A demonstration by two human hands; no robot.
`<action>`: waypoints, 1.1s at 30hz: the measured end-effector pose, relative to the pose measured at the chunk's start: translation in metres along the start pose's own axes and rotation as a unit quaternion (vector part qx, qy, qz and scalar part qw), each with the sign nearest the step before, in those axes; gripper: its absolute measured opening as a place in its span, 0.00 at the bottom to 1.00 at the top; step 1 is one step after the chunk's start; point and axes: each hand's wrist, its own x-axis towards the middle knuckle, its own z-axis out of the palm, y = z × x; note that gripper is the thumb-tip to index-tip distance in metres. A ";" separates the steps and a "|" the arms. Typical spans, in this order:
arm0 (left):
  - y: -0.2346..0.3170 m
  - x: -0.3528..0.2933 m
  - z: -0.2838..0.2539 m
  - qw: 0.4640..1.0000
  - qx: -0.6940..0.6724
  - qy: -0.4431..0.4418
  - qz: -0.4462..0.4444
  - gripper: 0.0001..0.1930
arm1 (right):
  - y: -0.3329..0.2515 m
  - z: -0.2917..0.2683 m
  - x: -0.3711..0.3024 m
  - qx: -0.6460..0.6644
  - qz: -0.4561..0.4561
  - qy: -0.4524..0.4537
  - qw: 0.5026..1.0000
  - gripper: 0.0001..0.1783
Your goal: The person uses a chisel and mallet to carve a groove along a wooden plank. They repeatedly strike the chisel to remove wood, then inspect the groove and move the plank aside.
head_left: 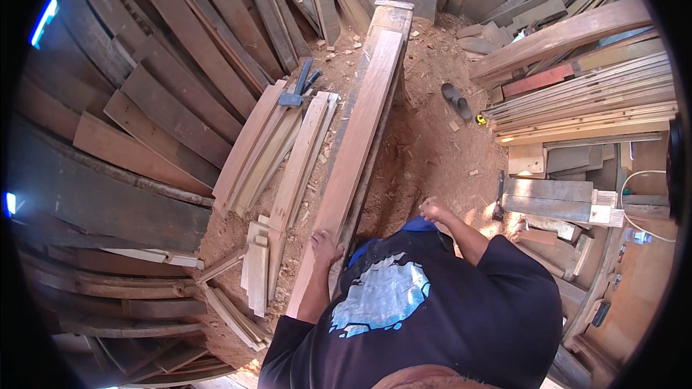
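A long reddish wooden plank [360, 133] lies lengthwise on a narrow bench [393, 18] that runs away from me. My left hand [326, 246] rests on the near part of the plank, fingers spread over its face. To the right of the bench, my right hand [434, 209] is raised above my lap with its fingers curled closed. Whatever it may hold is too small to make out. A hammer with a dark head [291, 99] lies on stacked boards [249, 137] left of the bench.
Sawdust and chips cover the floor [432, 158]. Tall boards [166, 108] lean along the left side. Stacked slats [584, 104] fill the right, near a sandal [456, 101] and a yellow tape measure [481, 120]. Another hammer [499, 194] stands by short blocks [548, 198].
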 end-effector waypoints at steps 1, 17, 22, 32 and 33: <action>0.005 0.008 0.001 0.999 0.026 -0.017 -0.015 0.51 | 0.013 -0.021 0.004 0.028 -0.006 0.004 1.000 0.15; 0.132 0.162 -0.094 0.971 -0.155 0.167 -0.067 0.47 | -0.047 -0.191 0.066 0.170 -0.014 0.105 0.980 0.11; 0.154 0.286 -0.167 0.944 -0.243 0.218 -0.051 0.43 | -0.120 -0.208 0.103 0.101 -0.050 0.099 0.989 0.13; 0.122 0.532 -0.297 0.970 -0.130 0.205 -0.010 0.41 | -0.170 -0.233 0.112 0.195 0.131 0.171 0.957 0.13; 0.111 0.555 -0.296 0.972 -0.106 0.209 -0.008 0.42 | -0.169 -0.234 0.114 0.172 0.160 0.160 0.959 0.14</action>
